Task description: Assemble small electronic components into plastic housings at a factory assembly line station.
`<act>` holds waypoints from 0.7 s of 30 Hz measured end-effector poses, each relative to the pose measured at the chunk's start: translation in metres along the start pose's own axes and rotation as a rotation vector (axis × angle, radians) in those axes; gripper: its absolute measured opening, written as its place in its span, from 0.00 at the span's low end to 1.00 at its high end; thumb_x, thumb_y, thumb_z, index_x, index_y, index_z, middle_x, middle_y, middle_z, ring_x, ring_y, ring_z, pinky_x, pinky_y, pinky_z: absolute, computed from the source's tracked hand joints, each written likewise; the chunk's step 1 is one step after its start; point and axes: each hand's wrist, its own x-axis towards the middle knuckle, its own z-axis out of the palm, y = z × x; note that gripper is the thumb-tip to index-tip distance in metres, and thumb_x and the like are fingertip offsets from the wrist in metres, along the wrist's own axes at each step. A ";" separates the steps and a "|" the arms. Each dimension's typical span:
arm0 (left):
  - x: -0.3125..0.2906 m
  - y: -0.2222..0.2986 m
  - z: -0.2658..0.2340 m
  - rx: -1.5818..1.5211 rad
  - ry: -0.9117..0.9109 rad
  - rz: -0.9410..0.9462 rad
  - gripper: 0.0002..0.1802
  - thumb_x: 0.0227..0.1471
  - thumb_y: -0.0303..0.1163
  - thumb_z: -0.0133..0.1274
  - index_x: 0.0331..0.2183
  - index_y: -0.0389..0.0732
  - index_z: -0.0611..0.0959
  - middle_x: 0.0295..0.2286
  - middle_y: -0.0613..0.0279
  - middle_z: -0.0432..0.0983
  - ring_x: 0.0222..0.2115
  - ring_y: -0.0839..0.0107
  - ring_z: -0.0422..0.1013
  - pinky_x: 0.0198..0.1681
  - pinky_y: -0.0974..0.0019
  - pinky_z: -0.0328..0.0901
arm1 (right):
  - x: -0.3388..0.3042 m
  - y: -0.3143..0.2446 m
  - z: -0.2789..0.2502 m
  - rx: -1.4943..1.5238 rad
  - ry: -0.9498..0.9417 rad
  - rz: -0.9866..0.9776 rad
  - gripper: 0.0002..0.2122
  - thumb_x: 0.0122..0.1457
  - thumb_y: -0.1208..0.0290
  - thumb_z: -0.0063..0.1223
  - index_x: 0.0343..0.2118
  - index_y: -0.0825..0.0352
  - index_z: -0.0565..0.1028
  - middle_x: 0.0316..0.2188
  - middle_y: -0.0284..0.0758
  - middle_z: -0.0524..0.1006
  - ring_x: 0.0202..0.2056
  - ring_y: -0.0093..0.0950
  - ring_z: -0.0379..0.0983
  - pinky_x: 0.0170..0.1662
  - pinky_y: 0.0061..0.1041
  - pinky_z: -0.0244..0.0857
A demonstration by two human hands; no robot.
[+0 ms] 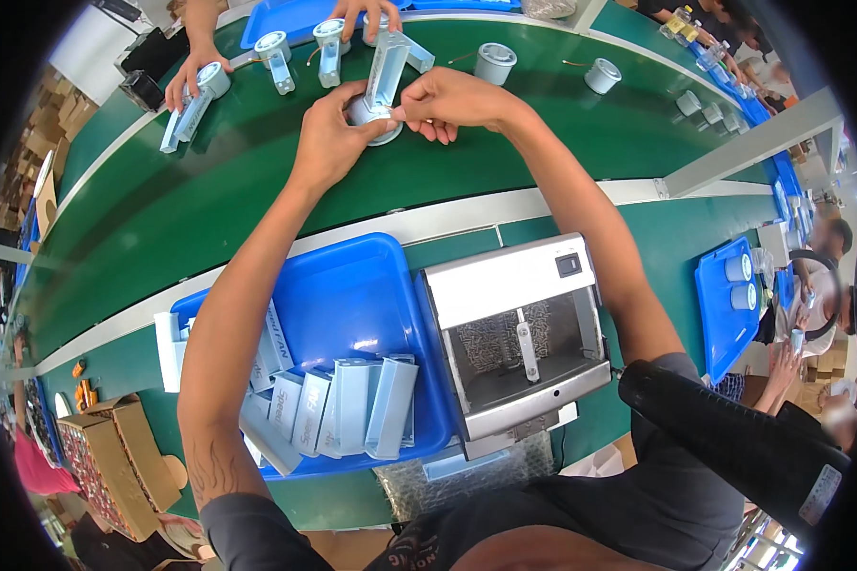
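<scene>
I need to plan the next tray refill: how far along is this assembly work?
Done: two joined units stand further up the green belt. In hand: left hand and right hand fit a pale bracket onto a round grey base. Left: a row of brackets in the blue tray, loose bases on the belt.

The left hand (328, 143) hides the grey fan base's (376, 119) near side.

Green conveyor belt (209, 205) curving 9 to 2 o'clock, carrying grey round units: two at 1 o'clock (494, 62) (602, 74), more with pale brackets at 11 (278, 57). Green bench (657, 228) below, holding blue tray (352, 295) of pale brackets at 6, metal box machine (514, 333) beside it, second blue tray (719, 305) at 3.
</scene>
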 end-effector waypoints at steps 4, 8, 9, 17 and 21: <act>-0.002 -0.002 0.001 -0.019 -0.014 0.021 0.33 0.42 0.30 0.70 0.50 0.31 0.77 0.42 0.51 0.79 0.41 0.66 0.76 0.48 0.64 0.69 | -0.005 0.005 -0.013 -0.171 0.131 -0.066 0.20 0.59 0.57 0.60 0.46 0.68 0.76 0.29 0.33 0.77 0.26 0.20 0.74 0.29 0.20 0.70; -0.004 0.006 -0.007 -0.020 -0.079 -0.032 0.35 0.42 0.29 0.70 0.52 0.33 0.76 0.44 0.52 0.78 0.43 0.66 0.75 0.50 0.63 0.68 | -0.011 -0.020 -0.004 -0.101 0.331 -0.238 0.26 0.60 0.54 0.60 0.58 0.58 0.70 0.39 0.36 0.77 0.29 0.20 0.73 0.31 0.22 0.72; -0.003 0.005 -0.007 -0.022 -0.080 -0.028 0.35 0.42 0.29 0.70 0.52 0.33 0.76 0.44 0.52 0.78 0.43 0.66 0.75 0.50 0.63 0.68 | -0.013 -0.024 -0.003 -0.102 0.320 -0.304 0.24 0.60 0.54 0.60 0.57 0.57 0.71 0.38 0.34 0.77 0.28 0.20 0.73 0.30 0.21 0.72; 0.002 0.003 -0.014 -0.062 -0.205 0.043 0.32 0.43 0.27 0.68 0.52 0.34 0.76 0.42 0.55 0.77 0.40 0.67 0.74 0.48 0.66 0.68 | -0.005 -0.014 -0.009 -0.308 0.500 -0.517 0.15 0.63 0.56 0.57 0.45 0.62 0.76 0.30 0.30 0.76 0.23 0.18 0.68 0.27 0.21 0.67; 0.000 0.009 -0.016 -0.031 -0.225 0.071 0.33 0.44 0.27 0.68 0.53 0.34 0.75 0.43 0.55 0.76 0.41 0.68 0.73 0.48 0.66 0.68 | -0.008 -0.017 -0.016 -0.368 0.420 -0.457 0.14 0.63 0.57 0.57 0.40 0.63 0.77 0.24 0.29 0.73 0.23 0.17 0.67 0.27 0.20 0.63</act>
